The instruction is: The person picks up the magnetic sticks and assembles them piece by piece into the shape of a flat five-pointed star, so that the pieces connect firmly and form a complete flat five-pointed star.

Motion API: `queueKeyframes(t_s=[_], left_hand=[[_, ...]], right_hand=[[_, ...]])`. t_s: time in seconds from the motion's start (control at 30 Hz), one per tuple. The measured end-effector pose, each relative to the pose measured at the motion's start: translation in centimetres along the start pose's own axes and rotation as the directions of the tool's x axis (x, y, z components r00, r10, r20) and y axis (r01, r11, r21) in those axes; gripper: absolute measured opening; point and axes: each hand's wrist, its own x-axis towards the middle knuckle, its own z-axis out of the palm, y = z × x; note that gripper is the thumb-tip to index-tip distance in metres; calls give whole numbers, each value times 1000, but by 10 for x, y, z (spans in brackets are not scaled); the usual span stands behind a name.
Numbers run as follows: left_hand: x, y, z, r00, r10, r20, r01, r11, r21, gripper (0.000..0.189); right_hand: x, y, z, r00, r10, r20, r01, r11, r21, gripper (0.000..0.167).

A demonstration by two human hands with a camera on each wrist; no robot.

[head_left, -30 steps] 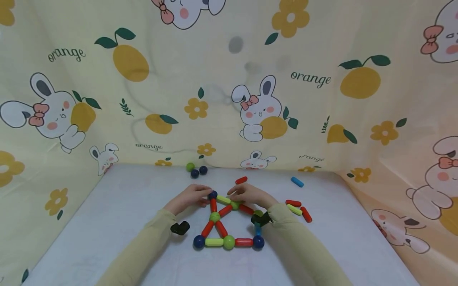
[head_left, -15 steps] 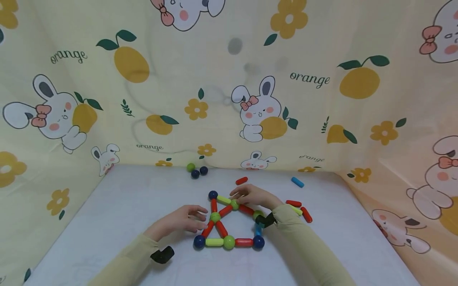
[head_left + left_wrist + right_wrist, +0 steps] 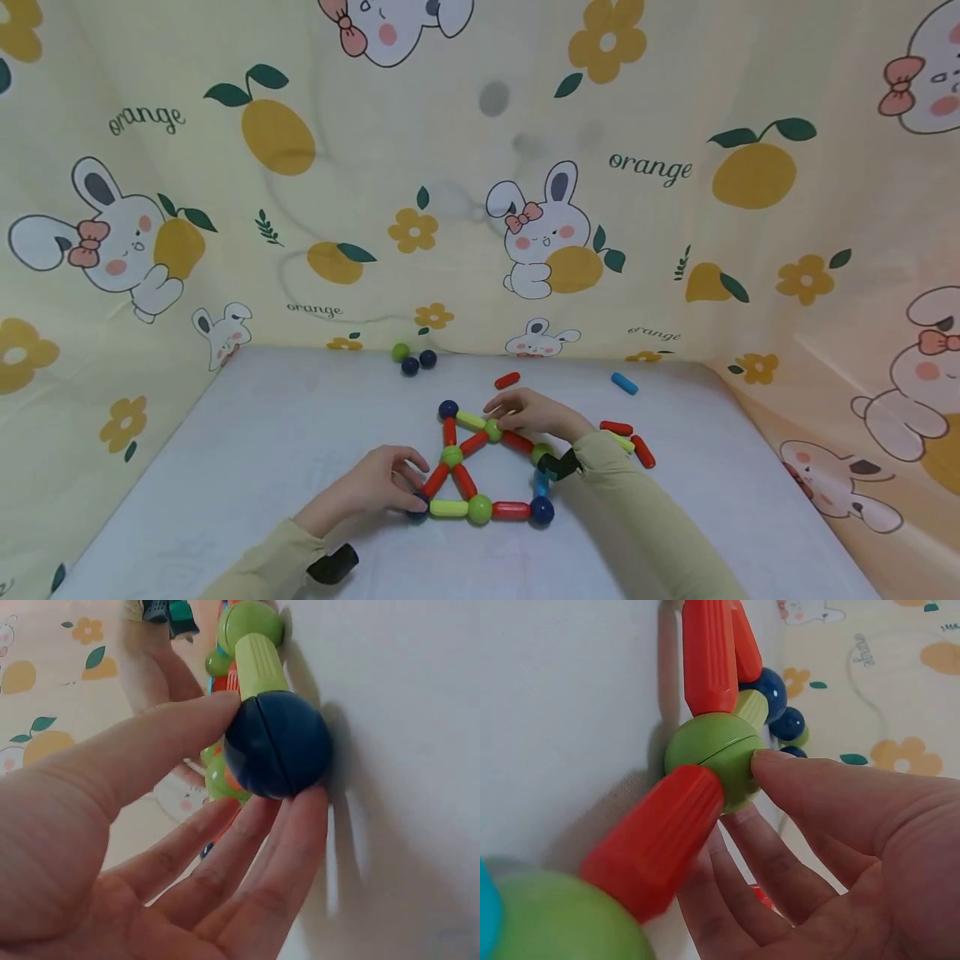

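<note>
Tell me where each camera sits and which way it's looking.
Head: worn on the head, facing forward and down at the toy frame; left hand, right hand and sleeves show.
Left wrist: sits there, facing the dark blue ball; left hand pinches it, right hand shows beyond.
Right wrist: sits there, facing a green ball; only the right hand shows, pinching it.
Head and left wrist share the dark blue ball.

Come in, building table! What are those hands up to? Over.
Left hand pinches near-left blue ball. Right hand pinches far green ball. Frame flat on table. Loose rods aside, nothing visibly blocking.
</note>
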Motion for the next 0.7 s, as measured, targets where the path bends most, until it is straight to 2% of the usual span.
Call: queueKeyframes(t_s=[0.2,0.37,0.5,0.6,0.7], left_hand=[[1,-4,-19,995,29,-99,-25,999,35,39],[11,-17,-38,984,65,-166,-58,997,46,34],[21,-26,-48,968,63,-243,-55,998,40,31],[29,-30,-53,953,35,-302,-29,999,22,30],[37,-33,-57,939,32,-342,-30,999,14,30]], right_hand=[[-5,-4,2,999,38,-23,-38,999,-30,28],[-10,-5,7,996,74,-43,-75,997,-3,30],[-13,-1,10,995,93,-36,-92,995,22,33],[-15,1,7,997,70,-31,-70,998,-5,32],[-14,2,0,994,21,-106,-28,997,-66,29]])
